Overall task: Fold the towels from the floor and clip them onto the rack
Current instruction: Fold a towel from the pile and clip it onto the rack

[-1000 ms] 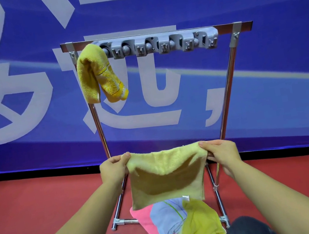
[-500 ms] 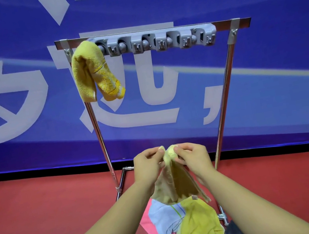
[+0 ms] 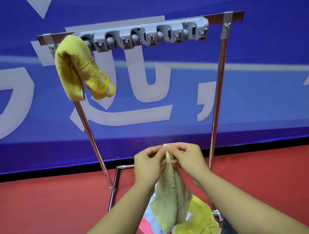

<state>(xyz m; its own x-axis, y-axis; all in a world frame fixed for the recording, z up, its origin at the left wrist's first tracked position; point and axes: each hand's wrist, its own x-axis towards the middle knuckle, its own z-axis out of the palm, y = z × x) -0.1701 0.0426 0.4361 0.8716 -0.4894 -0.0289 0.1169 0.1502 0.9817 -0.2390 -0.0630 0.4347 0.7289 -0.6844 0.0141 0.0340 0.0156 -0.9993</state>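
A pale yellow-green towel [image 3: 173,200] hangs folded in half in front of me. My left hand [image 3: 149,165] and my right hand [image 3: 187,158] meet at its top corners and both pinch them together. A metal rack [image 3: 215,93] stands against the blue wall, with a grey clip strip [image 3: 147,36] along its top bar. A folded orange-yellow towel [image 3: 79,68] hangs from the leftmost clip. On the floor below my hands lie a bright yellow towel [image 3: 196,231], a light blue towel [image 3: 157,229] and a pink towel [image 3: 147,231].
The floor [image 3: 53,217] is red and runs to a blue banner wall [image 3: 266,76] behind the rack. The rack's base bars [image 3: 114,187] lie on the floor near the towel pile. My knees show at the bottom edge.
My hands came together from wide apart, folding the spread towel in half. It now hangs narrow from the pinched corners.
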